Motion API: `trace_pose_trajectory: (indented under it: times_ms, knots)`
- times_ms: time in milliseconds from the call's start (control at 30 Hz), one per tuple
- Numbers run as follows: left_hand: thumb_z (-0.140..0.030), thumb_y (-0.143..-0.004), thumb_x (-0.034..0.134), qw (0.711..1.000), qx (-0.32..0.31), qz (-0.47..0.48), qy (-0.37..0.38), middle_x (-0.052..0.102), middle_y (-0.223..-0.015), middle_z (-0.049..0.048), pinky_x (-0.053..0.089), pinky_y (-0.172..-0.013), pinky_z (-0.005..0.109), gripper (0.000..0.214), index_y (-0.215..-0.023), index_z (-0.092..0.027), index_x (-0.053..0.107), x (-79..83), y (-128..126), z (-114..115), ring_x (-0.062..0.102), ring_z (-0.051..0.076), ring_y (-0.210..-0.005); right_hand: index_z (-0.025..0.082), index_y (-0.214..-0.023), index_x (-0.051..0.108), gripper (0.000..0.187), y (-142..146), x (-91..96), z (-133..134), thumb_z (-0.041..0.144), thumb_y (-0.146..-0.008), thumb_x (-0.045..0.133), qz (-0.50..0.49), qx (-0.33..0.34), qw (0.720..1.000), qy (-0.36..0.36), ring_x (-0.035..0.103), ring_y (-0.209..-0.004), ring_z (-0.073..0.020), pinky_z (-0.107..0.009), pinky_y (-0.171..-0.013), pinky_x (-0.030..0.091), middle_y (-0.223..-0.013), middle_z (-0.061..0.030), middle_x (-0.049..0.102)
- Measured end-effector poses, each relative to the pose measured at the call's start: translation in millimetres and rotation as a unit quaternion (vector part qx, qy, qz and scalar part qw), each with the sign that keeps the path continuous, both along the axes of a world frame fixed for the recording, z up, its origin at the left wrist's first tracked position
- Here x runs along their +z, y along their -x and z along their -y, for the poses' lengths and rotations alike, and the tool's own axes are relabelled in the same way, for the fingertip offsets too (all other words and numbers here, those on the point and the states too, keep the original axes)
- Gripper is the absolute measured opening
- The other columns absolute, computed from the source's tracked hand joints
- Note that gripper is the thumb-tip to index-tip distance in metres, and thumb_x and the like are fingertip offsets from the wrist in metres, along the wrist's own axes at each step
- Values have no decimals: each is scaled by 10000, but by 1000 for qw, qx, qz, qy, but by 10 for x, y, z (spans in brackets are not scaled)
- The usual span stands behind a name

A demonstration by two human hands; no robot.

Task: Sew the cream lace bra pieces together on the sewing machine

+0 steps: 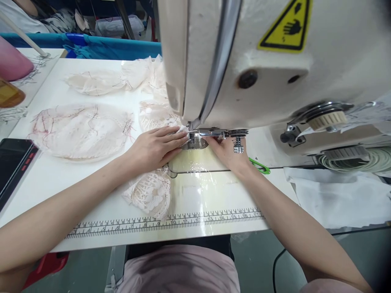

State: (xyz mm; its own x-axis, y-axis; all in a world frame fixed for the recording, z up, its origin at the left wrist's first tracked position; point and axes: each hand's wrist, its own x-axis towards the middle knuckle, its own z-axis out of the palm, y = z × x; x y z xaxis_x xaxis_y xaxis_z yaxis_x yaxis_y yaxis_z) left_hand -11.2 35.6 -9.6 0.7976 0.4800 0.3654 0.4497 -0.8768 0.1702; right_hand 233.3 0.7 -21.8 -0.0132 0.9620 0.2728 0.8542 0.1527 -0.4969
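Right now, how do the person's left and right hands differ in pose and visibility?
The left hand is left of the metal needle plate; the right hand is on its right.
The left hand's fingers stretch out over pale lace fabric; the right hand's finger pose cannot be fully told.
The left hand is mostly visible; the right is partly hidden behind a spring fitting.
Both are bare.

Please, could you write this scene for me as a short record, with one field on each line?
Left hand: flat on pale lace fabric, fingers beside the presser foot
Right hand: other side of the presser foot, partly hidden by machine parts; grip unclear
Machine: off-white sewing machine with yellow warning triangle
Left side: pale piece with red threads, black device
Near right wrist: green object
Front edge: printed ruler scale
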Motion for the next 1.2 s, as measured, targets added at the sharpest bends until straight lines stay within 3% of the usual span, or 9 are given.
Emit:
trace_pose_trajectory:
  times_ms: [200,467,600,667,767,867,1000,1100,1200]
  knots:
    - [-310,-986,472,1000,5,-7,8,621,-1319,32,444,-1108,460,377,-1339,-222,569,-13,21,-15,521,248,-1299,221,-716,619,381,1,5,-5,518,-919,495,2,-4,1000,15,604,-675,-194,-330,-660,452,-685,-23,659]
    - [-353,-998,443,999,26,-19,-4,621,-1324,25,390,-1126,481,366,-1320,-256,588,62,6,1,519,248,-1294,211,-823,612,312,-11,96,24,472,-924,474,-4,-14,1000,-8,609,-736,-222,-377,-681,487,-818,-68,661]
    - [-401,-1001,377,992,115,-44,-5,742,-1019,49,543,-794,388,397,-990,-235,737,335,73,-10,677,241,-964,215,-758,592,248,-71,259,139,418,-885,530,65,-43,996,-36,590,-669,-218,-339,-574,425,-796,-65,655]
    - [-456,-980,382,981,175,-80,0,721,-758,29,474,-562,308,457,-772,-224,716,488,181,15,654,195,-658,212,-748,614,225,-96,353,198,382,-876,542,112,-45,992,-40,596,-666,-222,-318,-557,381,-783,-65,664]
    - [-607,-895,477,971,200,-124,36,633,-571,-14,341,-449,241,484,-676,-219,665,628,372,163,521,123,-437,220,-785,675,205,-87,494,290,345,-879,543,144,-19,989,14,606,-657,-225,-311,-548,349,-776,-54,684]
    - [-647,-799,594,968,174,-131,121,689,-726,0,368,-461,224,432,-807,-223,679,609,472,433,605,145,-555,245,-852,707,163,1,600,426,305,-884,559,85,55,991,90,629,-688,-198,-311,-584,398,-865,-17,715]
    - [-427,-857,598,954,215,-64,201,701,-882,29,455,-544,254,271,-1033,-227,640,466,434,811,661,189,-734,242,-1021,693,175,229,602,691,257,-895,572,-67,180,973,126,657,-814,-155,-298,-692,490,-1043,-8,710]
    - [-313,-885,567,952,253,-13,169,673,-1023,52,504,-679,313,385,-1256,-220,522,389,394,1027,651,215,-880,245,-1128,654,252,416,516,868,288,-882,616,-128,208,959,146,650,-847,-149,-284,-706,506,-1072,-11,697]
    - [-265,-898,563,966,249,-1,72,627,-1121,95,495,-831,398,335,-1226,-203,535,332,397,1187,591,263,-1026,257,-1145,634,243,555,426,930,278,-912,571,-122,212,962,122,639,-814,-131,-278,-706,500,-1132,-11,671]
